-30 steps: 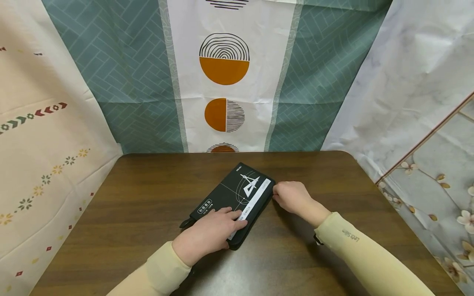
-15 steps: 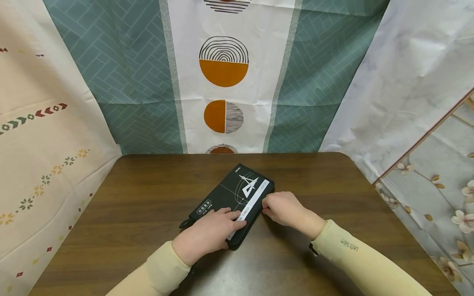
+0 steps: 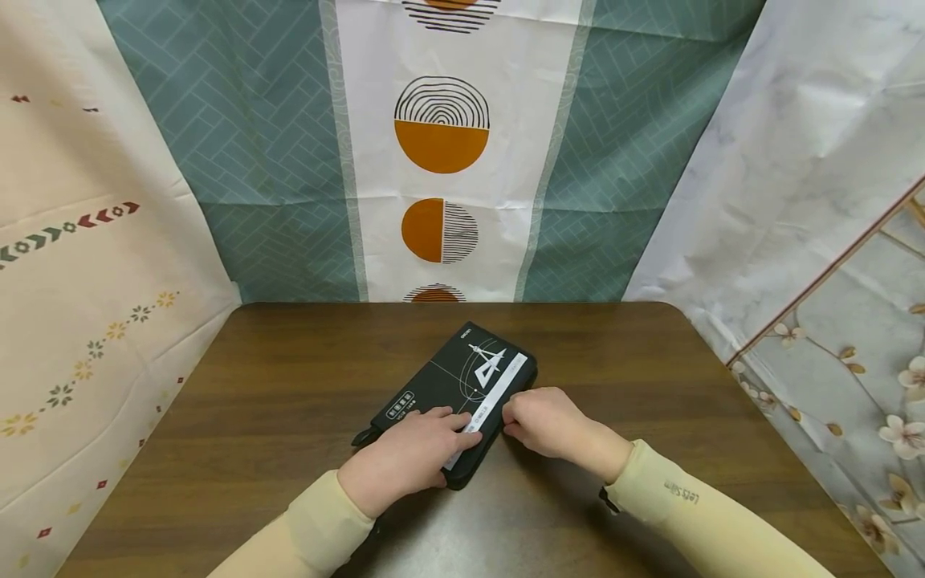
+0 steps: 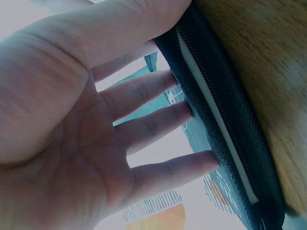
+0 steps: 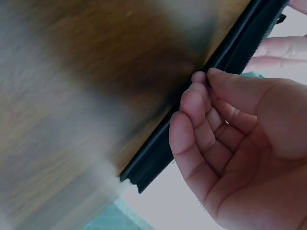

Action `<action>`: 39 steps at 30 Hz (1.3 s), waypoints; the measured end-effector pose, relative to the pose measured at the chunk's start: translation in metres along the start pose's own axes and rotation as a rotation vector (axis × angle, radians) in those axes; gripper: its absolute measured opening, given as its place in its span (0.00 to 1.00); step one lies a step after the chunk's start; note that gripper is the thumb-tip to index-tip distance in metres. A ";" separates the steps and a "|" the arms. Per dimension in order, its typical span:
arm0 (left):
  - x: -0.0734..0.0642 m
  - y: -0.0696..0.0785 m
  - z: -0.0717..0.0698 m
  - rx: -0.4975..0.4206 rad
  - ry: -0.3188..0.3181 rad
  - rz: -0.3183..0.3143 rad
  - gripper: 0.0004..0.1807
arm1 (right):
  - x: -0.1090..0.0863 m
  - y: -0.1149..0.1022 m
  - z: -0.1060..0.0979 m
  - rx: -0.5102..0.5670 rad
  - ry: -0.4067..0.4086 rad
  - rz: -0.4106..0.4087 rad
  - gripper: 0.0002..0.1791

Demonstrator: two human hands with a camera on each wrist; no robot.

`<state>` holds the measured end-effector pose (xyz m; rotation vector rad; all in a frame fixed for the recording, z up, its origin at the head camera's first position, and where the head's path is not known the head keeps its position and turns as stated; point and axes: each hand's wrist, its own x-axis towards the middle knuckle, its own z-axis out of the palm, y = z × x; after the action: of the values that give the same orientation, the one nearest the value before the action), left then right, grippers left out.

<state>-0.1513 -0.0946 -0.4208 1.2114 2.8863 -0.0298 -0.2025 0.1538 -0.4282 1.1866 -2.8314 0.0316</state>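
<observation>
A black zippered drawing-set case (image 3: 441,377) lies aslant on the wooden table, its cover printed with a white compass and set square. My left hand (image 3: 408,457) rests on its near end, fingers spread and fairly straight on the cover, thumb at the side. In the left wrist view, the zipper teeth (image 4: 211,91) along that end stand parted around a pale strip. At the right long side, my right hand (image 5: 240,129) has curled fingers and pinches at the zipper edge between thumb and forefinger. The zipper pull itself is hidden by the fingertips.
Brown tabletop (image 3: 303,353) surrounds the case. A green and white patterned cloth (image 3: 441,185) hangs behind the table, with a cream cloth (image 3: 94,265) at left and a pale floral one (image 3: 853,385) at right. A short black strap (image 3: 364,436) sticks out at the case's left corner.
My right hand has slid from near the far right corner along the case's long side, towards me and leftwards. The left hand and the case have stayed in place.
</observation>
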 end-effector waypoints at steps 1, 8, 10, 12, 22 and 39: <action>0.000 0.000 0.000 0.001 -0.001 0.000 0.42 | 0.000 -0.002 0.000 0.001 -0.005 -0.004 0.11; 0.000 0.001 -0.001 -0.003 0.005 0.011 0.41 | -0.004 -0.015 0.002 0.016 -0.026 -0.039 0.11; 0.000 0.001 -0.001 -0.007 0.006 0.009 0.41 | -0.004 -0.017 0.003 0.035 -0.045 -0.033 0.10; 0.001 0.001 0.000 -0.004 0.010 0.008 0.42 | -0.004 -0.018 0.003 0.044 -0.052 -0.028 0.09; 0.005 0.000 0.006 0.026 0.060 0.025 0.39 | -0.003 -0.012 0.008 -0.100 0.039 0.003 0.11; 0.009 -0.005 0.013 0.139 0.215 -0.046 0.28 | 0.016 0.026 0.009 -0.097 0.050 0.171 0.12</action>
<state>-0.1614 -0.0922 -0.4338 1.2398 3.1458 -0.1091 -0.2321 0.1602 -0.4363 0.9100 -2.8460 -0.0646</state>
